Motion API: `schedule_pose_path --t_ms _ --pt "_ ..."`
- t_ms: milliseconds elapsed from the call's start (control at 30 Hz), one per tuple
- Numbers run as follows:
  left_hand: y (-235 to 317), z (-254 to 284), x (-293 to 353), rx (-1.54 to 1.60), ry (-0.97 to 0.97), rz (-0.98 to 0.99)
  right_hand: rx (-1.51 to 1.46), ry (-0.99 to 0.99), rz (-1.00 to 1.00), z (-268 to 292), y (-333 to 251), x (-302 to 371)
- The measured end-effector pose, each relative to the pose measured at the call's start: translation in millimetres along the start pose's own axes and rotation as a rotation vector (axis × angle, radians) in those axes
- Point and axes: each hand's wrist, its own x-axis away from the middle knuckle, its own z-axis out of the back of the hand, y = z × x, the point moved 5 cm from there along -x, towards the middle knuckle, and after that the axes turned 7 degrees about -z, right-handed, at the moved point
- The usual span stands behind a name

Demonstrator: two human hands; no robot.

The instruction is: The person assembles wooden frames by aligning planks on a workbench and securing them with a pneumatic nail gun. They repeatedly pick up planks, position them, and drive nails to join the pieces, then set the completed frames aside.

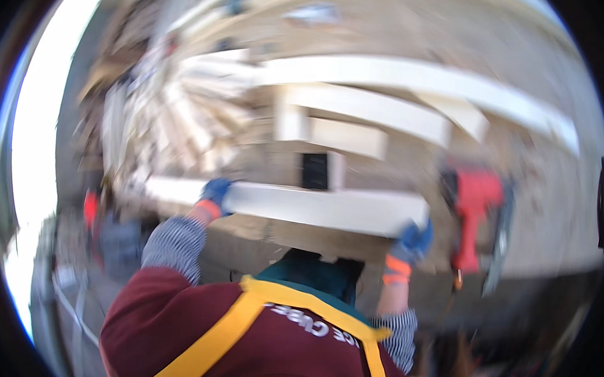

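Note:
A long pale wooden board [314,207] lies across the near side of the work surface, in front of my body. My left hand [215,193], in a blue glove with an orange cuff, is closed around the board left of its middle. At the board's right end is my right hand [412,243], gloved the same way, its fingers curled on the corner. Motion blur softens the fingers of both hands. Just beyond the board's far edge stands a small black block [314,171] beside a short pale wood piece [336,171].
A red pistol-handled power tool [473,211] lies right of my right hand, alongside a grey metal tool [500,238]. Farther back lie a long board [399,73] and several shorter wood pieces [347,137]. Many wood offcuts [185,118] are heaped at the left.

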Motion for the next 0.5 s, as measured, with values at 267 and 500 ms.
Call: schedule_pose_path --t_ms 267,500 --pt "-34 -35 14 -0.094 -0.138 -0.043 0.631 0.112 0.664 12 -16 1" --pt "-19 -66 8 -0.033 0.214 0.026 0.602 -0.757 1.128 -158 -119 194"
